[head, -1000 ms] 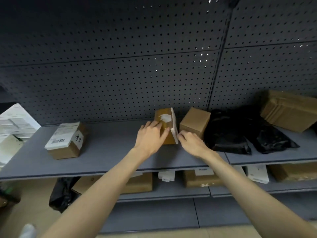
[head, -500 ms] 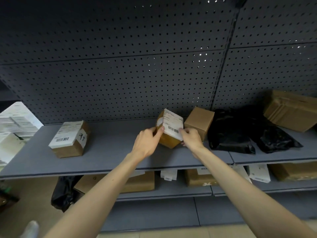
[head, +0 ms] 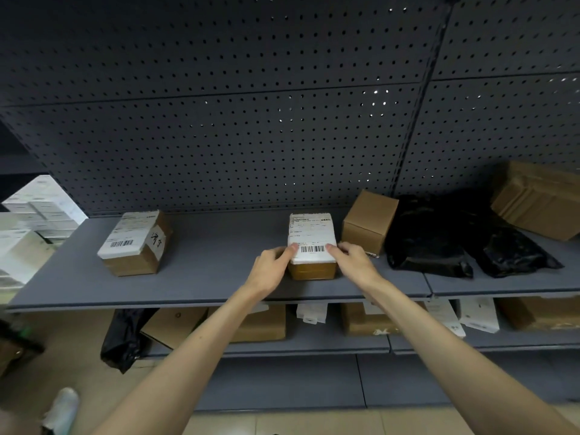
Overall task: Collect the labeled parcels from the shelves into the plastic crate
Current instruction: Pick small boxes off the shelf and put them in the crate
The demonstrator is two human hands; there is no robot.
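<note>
**Fingers [head: 293, 248] clasped on the labelled parcel [head: 312, 237]**

Fingers of the left hand [head: 271, 270] and the right hand [head: 354, 265] were curled against opposite sides of the labelled parcel. One digit of each hand pressed on the near edge of its top, on either side of the barcode. The parcel appeared to rest flat on the grey shelf [head: 204, 277], held between the two hands. It was a small rectangular cardboard box, brown and glossy with tape on its near face. A white printed shipping label covered its top.

A second labelled parcel [head: 135, 243] lay well to the left on the same shelf. It was also brown card, with a white barcode label on top and a handwritten sticker on its side. Just beside the held parcel on the right stood a plain cardboard box [head: 367, 221], matte and bare on the faces that showed. Farther right lay crumpled, shiny black plastic bags [head: 439, 240] and a large wrinkled carton [head: 539, 199]. Behind them rose a dark perforated metal back panel [head: 251, 136].
</note>
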